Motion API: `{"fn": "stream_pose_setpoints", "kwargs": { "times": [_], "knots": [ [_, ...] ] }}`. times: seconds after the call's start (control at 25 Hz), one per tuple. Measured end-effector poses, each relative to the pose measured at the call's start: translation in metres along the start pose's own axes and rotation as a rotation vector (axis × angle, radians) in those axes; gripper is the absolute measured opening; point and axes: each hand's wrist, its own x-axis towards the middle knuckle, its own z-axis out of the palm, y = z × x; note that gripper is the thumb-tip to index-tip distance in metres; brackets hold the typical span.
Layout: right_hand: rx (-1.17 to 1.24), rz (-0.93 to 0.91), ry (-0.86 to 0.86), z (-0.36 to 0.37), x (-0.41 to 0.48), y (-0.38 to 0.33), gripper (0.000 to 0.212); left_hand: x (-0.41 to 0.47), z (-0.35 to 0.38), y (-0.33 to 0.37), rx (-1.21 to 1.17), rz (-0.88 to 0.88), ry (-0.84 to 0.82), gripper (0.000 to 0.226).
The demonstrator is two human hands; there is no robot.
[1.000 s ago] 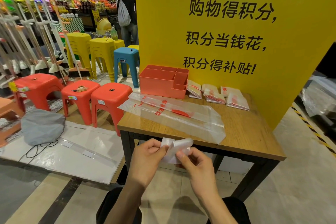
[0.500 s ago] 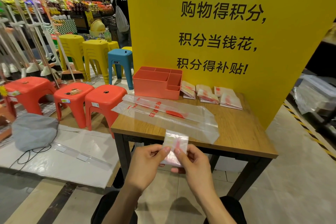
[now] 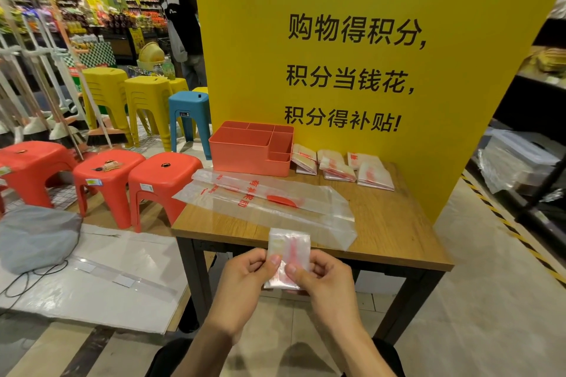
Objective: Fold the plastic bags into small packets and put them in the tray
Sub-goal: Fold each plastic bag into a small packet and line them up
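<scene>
Both hands pinch a folded clear plastic packet (image 3: 289,249) with red print, held upright just in front of the table's near edge. My left hand (image 3: 245,280) grips its left side with thumb on the front; my right hand (image 3: 324,278) grips its right side. Flat on the wooden table (image 3: 395,223) lie long unfolded clear plastic bags (image 3: 263,202) with red lettering. An orange compartment tray (image 3: 245,151) stands at the table's back left, its visible compartments empty. Several folded packets (image 3: 340,168) lie to the right of the tray.
A tall yellow sign board (image 3: 352,9) rises behind the table. Red stools (image 3: 165,176), yellow stools and a blue stool (image 3: 188,116) stand to the left. A grey bag (image 3: 33,239) rests on a white sheet on the floor. A person stands far back left.
The packet went from a crumpled bundle low between my hands to a flat rectangle held upright. Both hands rose slightly toward the table edge, and the view shifted a little.
</scene>
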Motion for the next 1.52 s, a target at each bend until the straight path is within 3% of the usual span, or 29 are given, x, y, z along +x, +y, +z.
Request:
{"fn": "stream_pose_setpoints", "kwargs": {
  "times": [0.24, 0.4, 0.44, 0.52, 0.64, 0.76, 0.88, 1.0, 1.2, 1.4, 1.52],
  "knots": [
    [0.052, 0.031, -0.032, -0.024, 0.020, -0.008, 0.015, 0.036, 0.014, 0.010, 0.123, 0.054, 0.000, 0.054],
    [0.145, 0.063, -0.040, -0.034, 0.029, -0.011, 0.026, 0.050, 0.023, 0.011, 0.099, 0.019, -0.016, 0.040],
    [0.066, 0.027, -0.009, -0.033, 0.028, -0.012, 0.038, 0.052, 0.027, 0.011, 0.103, 0.019, 0.011, 0.036],
    [-0.355, -0.171, 0.110, -0.030, 0.025, -0.010, 0.068, 0.059, 0.041, 0.014, 0.115, 0.019, 0.099, 0.032],
    [-1.046, -0.608, 0.200, -0.033, 0.030, -0.013, 0.082, 0.079, 0.068, 0.028, 0.055, -0.023, 0.167, 0.025],
    [-1.307, -0.784, 0.225, -0.059, 0.053, -0.021, 0.063, 0.110, 0.091, 0.039, -0.001, -0.118, 0.157, 0.016],
    [-1.390, -0.776, 0.173, -0.085, 0.072, -0.029, 0.055, 0.138, 0.103, 0.043, -0.100, -0.246, 0.088, 0.009],
    [-1.470, -0.863, 0.151, -0.104, 0.094, -0.035, 0.048, 0.154, 0.107, 0.047, -0.244, -0.378, -0.002, 0.025],
    [-1.489, -1.030, 0.105, -0.113, 0.125, -0.030, 0.022, 0.170, 0.101, 0.042, -0.305, -0.408, -0.031, 0.018],
    [-1.570, -1.045, 0.175, -0.105, 0.140, -0.021, 0.024, 0.182, 0.101, 0.040, -0.261, -0.344, 0.163, 0.012],
    [-1.630, -0.939, 0.149, -0.099, 0.144, -0.024, 0.044, 0.188, 0.106, 0.045, -0.275, -0.301, 0.204, 0.018]
  ]
}}
